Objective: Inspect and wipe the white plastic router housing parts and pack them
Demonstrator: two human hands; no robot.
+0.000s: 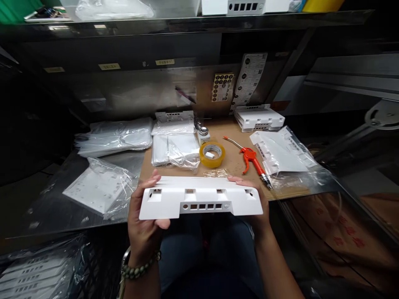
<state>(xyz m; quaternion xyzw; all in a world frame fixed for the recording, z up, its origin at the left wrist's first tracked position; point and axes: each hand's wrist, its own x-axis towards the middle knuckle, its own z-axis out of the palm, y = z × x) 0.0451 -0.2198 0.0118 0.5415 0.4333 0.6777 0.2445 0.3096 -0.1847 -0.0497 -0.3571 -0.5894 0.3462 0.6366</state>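
L hand [139, 222] & R hand [264, 220] hold white housing [205, 195] at opp. ends, port side twd camera; L grip closed on top/btm edges, R partly hidden; housing nearer viewer than tape roll [203, 159] & air gun [250, 155] on bench [46, 211]

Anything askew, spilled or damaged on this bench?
Nothing looks spilled or broken; the white slotted plastic housing in the left hand and right hand shows no visible cracks. Only mildly untidy: the white flat part in a crumpled clear plastic bag lies at an angle, in front of the stacked clear plastic bags.
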